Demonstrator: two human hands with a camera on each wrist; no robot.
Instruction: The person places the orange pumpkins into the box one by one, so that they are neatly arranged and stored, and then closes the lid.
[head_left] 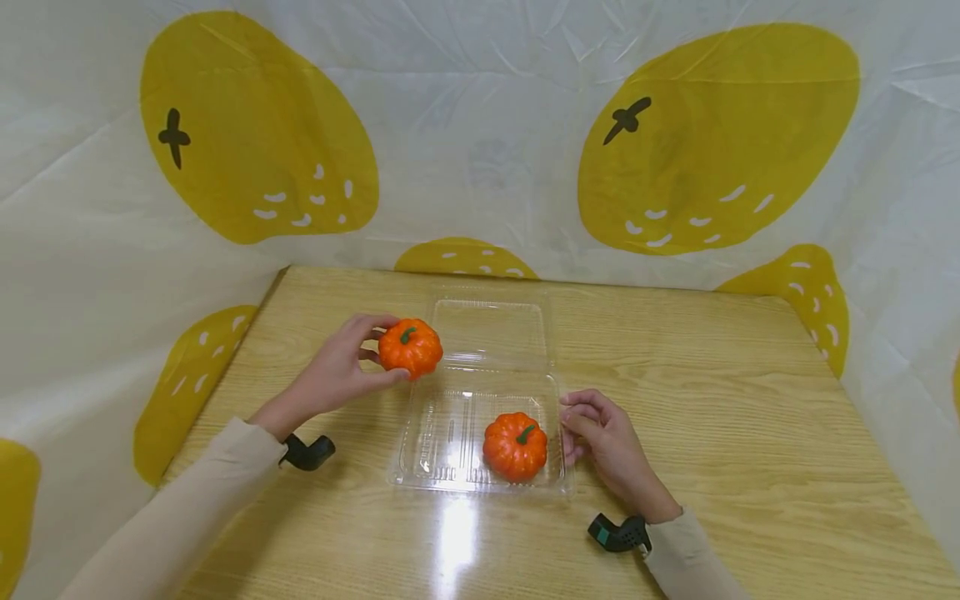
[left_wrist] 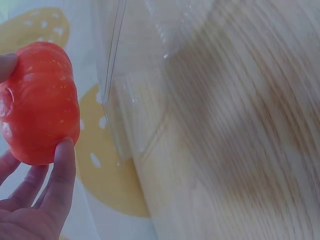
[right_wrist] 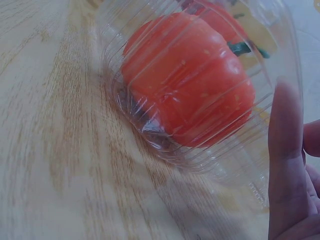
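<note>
My left hand grips a small orange pumpkin with a green stem, thumb on the near side and fingers on the far side. It is at the left edge of a clear plastic clamshell box, whose lid lies folded back. A second orange pumpkin sits in the right part of the box. My right hand pinches the box's right rim between thumb and fingers. Through the ribbed clear wall, the right wrist view shows the second pumpkin close to that hand.
The box stands on a wood-grain table. Behind and beside the table hangs a white sheet printed with large yellow fruit shapes. Black cameras are worn on the left wrist and right wrist.
</note>
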